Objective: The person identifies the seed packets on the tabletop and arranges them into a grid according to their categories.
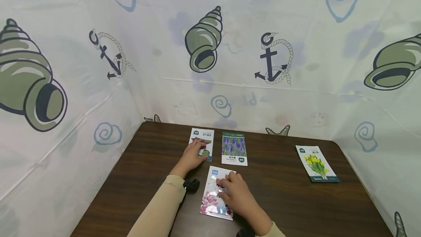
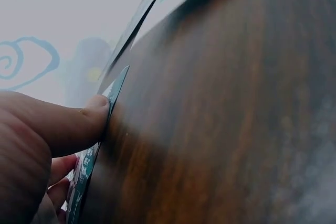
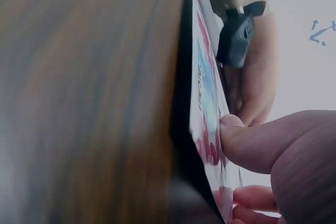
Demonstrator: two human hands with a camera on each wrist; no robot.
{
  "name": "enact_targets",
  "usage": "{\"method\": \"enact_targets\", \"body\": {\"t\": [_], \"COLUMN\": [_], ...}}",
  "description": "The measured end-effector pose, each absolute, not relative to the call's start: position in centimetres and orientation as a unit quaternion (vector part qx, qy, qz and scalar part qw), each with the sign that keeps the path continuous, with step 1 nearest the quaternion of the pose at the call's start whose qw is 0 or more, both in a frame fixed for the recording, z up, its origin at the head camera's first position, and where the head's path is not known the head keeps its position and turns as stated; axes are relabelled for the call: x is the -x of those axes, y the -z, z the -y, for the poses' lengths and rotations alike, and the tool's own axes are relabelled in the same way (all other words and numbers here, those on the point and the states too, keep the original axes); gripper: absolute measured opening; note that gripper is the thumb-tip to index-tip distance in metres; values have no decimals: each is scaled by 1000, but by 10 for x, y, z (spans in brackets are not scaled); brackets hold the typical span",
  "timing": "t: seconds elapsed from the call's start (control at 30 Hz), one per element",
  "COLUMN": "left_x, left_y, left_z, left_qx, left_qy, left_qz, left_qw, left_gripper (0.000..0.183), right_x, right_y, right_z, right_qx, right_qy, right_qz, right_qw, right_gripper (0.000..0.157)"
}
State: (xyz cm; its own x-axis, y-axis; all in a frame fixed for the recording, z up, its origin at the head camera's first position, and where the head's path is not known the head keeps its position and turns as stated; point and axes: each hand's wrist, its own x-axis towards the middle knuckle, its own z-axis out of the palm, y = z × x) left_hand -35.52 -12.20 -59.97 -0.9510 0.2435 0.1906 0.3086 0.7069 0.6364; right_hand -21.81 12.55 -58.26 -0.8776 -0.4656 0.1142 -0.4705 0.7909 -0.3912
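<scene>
My left hand [image 1: 190,157] rests on a white seed packet [image 1: 205,133] at the back of the table, covering part of its picture. In the left wrist view the thumb touches the packet's dark teal end [image 2: 116,87], with the fingers further along it. My right hand [image 1: 239,196] lies on a larger packet with pink blossoms [image 1: 211,204], nearer the front. Thumb and fingertips touch its printed face [image 3: 207,93] in the right wrist view. Just right of the left hand's packet is a packet with purple flowers [image 1: 234,146].
A packet with yellow flowers [image 1: 317,164] lies alone on the right side of the brown wooden table [image 1: 273,178]. White cloth [image 1: 243,109] printed with shells and anchors stands behind the table and at both sides. A black wrist device [image 1: 192,185] sits on the left wrist.
</scene>
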Motion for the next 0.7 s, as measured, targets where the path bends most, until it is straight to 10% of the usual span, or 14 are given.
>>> {"method": "enact_targets", "body": {"t": [0.53, 0.7], "left_x": [354, 359], "left_y": [599, 609], "left_z": [122, 124], "left_qx": [153, 154], "left_qy": [349, 356], "left_qz": [923, 921], "left_qw": [46, 44], "left_gripper": [50, 50], "right_x": [212, 215], "right_y": [584, 585], "right_z": [-118, -121], "right_qx": [-285, -294], "right_qy": [-287, -310], "right_qz": [909, 898], "right_qw": [-96, -103], "right_gripper": [75, 63]}}
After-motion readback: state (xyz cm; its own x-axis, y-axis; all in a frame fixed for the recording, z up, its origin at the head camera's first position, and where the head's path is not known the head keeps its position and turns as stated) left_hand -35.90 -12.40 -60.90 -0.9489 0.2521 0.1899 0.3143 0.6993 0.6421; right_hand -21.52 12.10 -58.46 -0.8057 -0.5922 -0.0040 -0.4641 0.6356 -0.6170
